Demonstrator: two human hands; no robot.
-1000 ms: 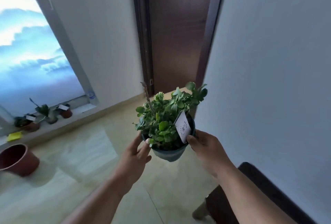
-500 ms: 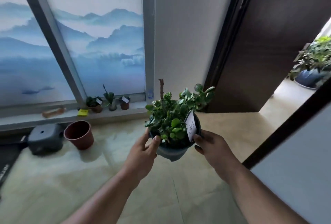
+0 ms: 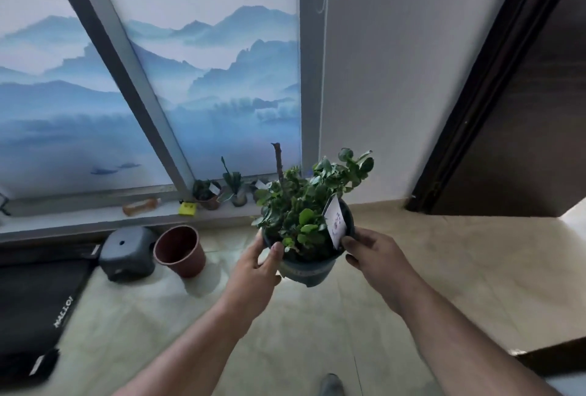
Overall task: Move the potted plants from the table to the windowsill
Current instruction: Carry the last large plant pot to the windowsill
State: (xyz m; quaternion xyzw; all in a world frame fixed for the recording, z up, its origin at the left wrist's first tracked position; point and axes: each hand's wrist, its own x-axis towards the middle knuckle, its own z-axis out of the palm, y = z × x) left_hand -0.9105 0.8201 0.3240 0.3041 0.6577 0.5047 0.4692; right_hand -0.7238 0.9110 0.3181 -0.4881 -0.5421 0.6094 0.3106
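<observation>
I carry a leafy green plant in a dark blue-grey pot (image 3: pixel 306 270) in front of me, above the floor, with a white tag stuck in its right side. My left hand (image 3: pixel 253 272) grips the pot's left rim, thumb over the edge. My right hand (image 3: pixel 375 257) holds the right rim beside the tag. The low windowsill (image 3: pixel 95 223) runs along the window ahead. Two small potted plants (image 3: pixel 206 194) (image 3: pixel 234 189) stand on it, and a third is half hidden behind the carried leaves.
An empty brown pot (image 3: pixel 180 249) and a dark grey plastic box (image 3: pixel 126 253) sit on the floor before the sill. A black mat (image 3: pixel 35 310) lies at the left. On the sill are a yellow item (image 3: pixel 187 208) and a brown object (image 3: pixel 139 206). A dark door (image 3: pixel 513 116) stands at the right.
The view has swung left from the door to the window, and the sill is closer now. Both hands keep the same hold on the pot.
</observation>
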